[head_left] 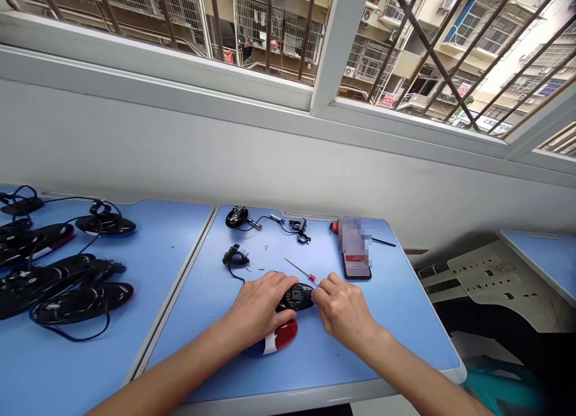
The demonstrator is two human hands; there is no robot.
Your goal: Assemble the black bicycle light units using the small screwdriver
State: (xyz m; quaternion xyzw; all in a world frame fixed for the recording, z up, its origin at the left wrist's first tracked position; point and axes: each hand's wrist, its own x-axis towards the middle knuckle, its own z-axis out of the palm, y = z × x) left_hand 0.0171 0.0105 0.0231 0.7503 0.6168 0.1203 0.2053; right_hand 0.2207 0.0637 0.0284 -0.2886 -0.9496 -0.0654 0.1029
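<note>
A black oval plastic housing with a round ribbed part in its middle lies under my hands on the blue table. My left hand grips its left side, fingers over the top and thumb at the near edge. At its right tip, my right hand is closed with the fingertips pinched on the end; whether something small is also between them is hidden. A glossy red, white and blue shell sits just below, partly covered by my left hand. A thin screwdriver with a red collar points away beside my right fingers.
Farther back lie a black round-ended unit, clamp brackets, a corded black clip and small screws. A phone rests at the right over a red-handled tool. Several black corded units occupy the left table.
</note>
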